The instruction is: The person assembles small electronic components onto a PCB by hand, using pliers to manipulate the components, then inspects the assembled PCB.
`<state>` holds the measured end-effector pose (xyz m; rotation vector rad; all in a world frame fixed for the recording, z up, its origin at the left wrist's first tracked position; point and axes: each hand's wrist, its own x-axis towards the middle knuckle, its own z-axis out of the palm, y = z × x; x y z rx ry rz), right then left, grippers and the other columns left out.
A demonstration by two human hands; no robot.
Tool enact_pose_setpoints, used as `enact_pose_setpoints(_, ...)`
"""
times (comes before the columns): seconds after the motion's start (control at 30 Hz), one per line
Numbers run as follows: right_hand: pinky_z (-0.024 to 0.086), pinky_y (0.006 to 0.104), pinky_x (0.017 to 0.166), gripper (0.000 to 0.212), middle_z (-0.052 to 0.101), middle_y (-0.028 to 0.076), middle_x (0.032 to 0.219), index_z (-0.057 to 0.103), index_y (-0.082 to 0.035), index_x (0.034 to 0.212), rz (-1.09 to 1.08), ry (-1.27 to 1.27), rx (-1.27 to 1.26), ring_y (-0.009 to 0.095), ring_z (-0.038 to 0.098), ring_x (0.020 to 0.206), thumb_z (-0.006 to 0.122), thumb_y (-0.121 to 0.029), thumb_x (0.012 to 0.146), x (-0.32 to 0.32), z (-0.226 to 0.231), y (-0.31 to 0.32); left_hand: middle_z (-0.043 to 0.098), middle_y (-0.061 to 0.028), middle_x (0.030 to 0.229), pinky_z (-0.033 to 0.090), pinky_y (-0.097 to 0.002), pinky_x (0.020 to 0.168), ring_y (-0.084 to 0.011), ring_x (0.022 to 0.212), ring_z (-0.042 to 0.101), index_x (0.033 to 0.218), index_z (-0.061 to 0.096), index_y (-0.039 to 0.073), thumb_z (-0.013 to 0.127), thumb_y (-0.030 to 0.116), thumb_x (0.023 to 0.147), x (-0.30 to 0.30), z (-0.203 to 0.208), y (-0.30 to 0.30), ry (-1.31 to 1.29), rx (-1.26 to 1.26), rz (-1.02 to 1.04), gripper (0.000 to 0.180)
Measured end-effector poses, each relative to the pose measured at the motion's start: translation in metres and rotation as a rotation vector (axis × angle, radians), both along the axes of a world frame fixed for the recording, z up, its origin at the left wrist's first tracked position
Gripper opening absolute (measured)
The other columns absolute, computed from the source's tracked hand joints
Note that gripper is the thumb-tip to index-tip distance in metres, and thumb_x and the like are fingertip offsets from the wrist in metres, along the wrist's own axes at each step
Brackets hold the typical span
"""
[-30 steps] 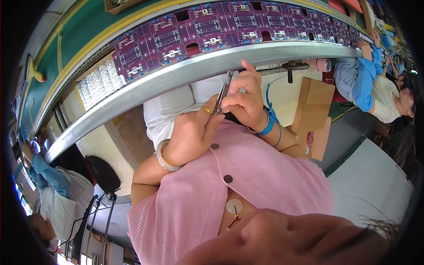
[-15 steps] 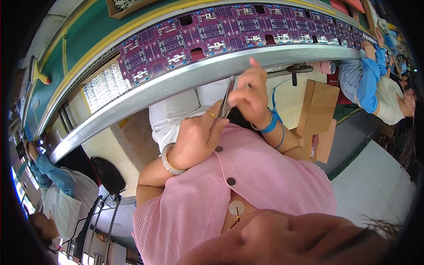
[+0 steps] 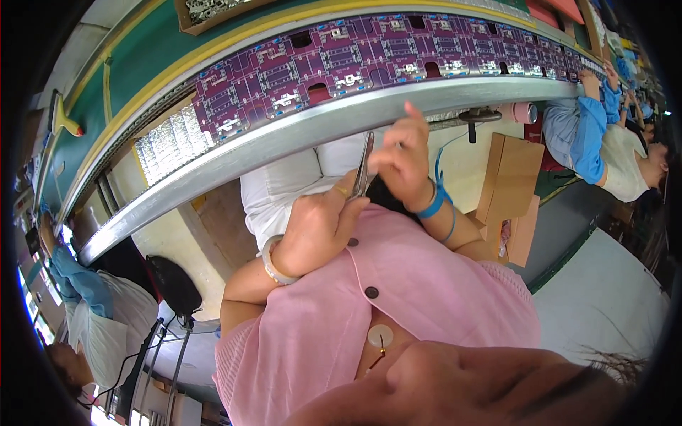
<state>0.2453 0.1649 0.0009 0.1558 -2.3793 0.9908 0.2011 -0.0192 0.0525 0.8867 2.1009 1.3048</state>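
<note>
My left hand (image 3: 317, 228) is closed around silver metal tweezers (image 3: 365, 165), held in front of my body with the tips pointing up toward the rail. Close beside the tweezers is my right hand (image 3: 405, 163), its index finger stretched upward and its other fingers curled inward. The curled fingertips meet near the tweezers' upper part; whatever may be between them is too small to make out. Beyond both hands, a long row of purple circuit boards (image 3: 334, 60) with metal connectors lies along the line. Neither hand touches the boards.
A silver metal rail (image 3: 298, 121) runs between me and the boards. Foil-like sheeting (image 3: 169, 145) lies left of them. Below the rail at right stands an open cardboard box (image 3: 511, 177). Co-workers sit at far left (image 3: 106, 305) and far right (image 3: 597, 142).
The view has shifted slightly, so the rail and boards appear a little lower. My right fingers have moved slightly beside the tweezers; my left hand keeps its grip.
</note>
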Motion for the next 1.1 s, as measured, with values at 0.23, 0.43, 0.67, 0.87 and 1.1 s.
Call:
enact_pose_setpoints(0.23, 0.027, 0.0490, 0.103, 0.012, 0.048, -0.004, 0.075, 0.061, -0.020, 0.068, -0.036, 0.011, -0.015, 0.018, 0.050, 0.076, 0.071, -0.025, 0.066, -0.003, 0.000, -0.003, 0.051, -0.0169, 0.051, 0.043, -0.0371, 0.044, -0.0311, 0.045, 0.054, 0.113, 0.054, -0.009, 0.062, 0.011, 0.081, 0.001, -0.001, -0.002, 0.010, -0.008, 0.011, 0.039)
enact_pose_setpoints(0.43, 0.026, 0.0495, 0.103, 0.010, 0.048, -0.003, 0.079, 0.061, -0.019, 0.069, 0.047, -0.006, -0.136, 0.018, 0.049, 0.078, 0.070, -0.024, 0.069, -0.001, -0.001, -0.007, 0.051, -0.0169, 0.051, 0.042, -0.0371, 0.044, -0.0314, 0.044, 0.054, 0.113, 0.053, -0.010, 0.063, 0.012, 0.081, 0.001, 0.000, -0.002, -0.009, -0.006, 0.014, 0.039)
enact_pose_setpoints(0.67, 0.025, 0.0497, 0.104, 0.014, 0.047, -0.002, 0.077, 0.061, -0.020, 0.070, 0.073, -0.023, -0.132, 0.020, 0.048, 0.079, 0.068, -0.031, 0.074, 0.001, 0.002, -0.009, 0.051, -0.0173, 0.051, 0.042, -0.0371, 0.043, -0.0313, 0.044, 0.054, 0.111, 0.054, -0.010, 0.062, 0.013, 0.082, 0.001, -0.002, -0.001, -0.019, 0.003, 0.012, 0.038)
enact_pose_setpoints(0.87, 0.025, 0.0489, 0.104, 0.011, 0.048, -0.004, 0.076, 0.061, -0.020, 0.069, 0.006, -0.027, -0.064, 0.018, 0.049, 0.079, 0.070, -0.028, 0.071, -0.003, 0.000, -0.004, 0.054, -0.0168, 0.057, 0.043, -0.0311, 0.047, -0.0259, 0.047, 0.055, 0.116, 0.052, -0.008, 0.059, 0.009, 0.085, 0.000, 0.000, -0.002, -0.029, -0.042, -0.019, 0.036)
enact_pose_setpoints(1.1, 0.026, 0.0481, 0.104, 0.011, 0.049, -0.005, 0.074, 0.062, -0.021, 0.070, -0.019, 0.039, 0.046, 0.017, 0.050, 0.076, 0.071, -0.026, 0.069, -0.002, -0.001, -0.004, 0.052, -0.0174, 0.052, 0.043, -0.0366, 0.043, -0.0316, 0.045, 0.054, 0.108, 0.055, -0.011, 0.062, 0.013, 0.082, 0.001, -0.002, -0.002, -0.019, -0.028, 0.012, 0.036)
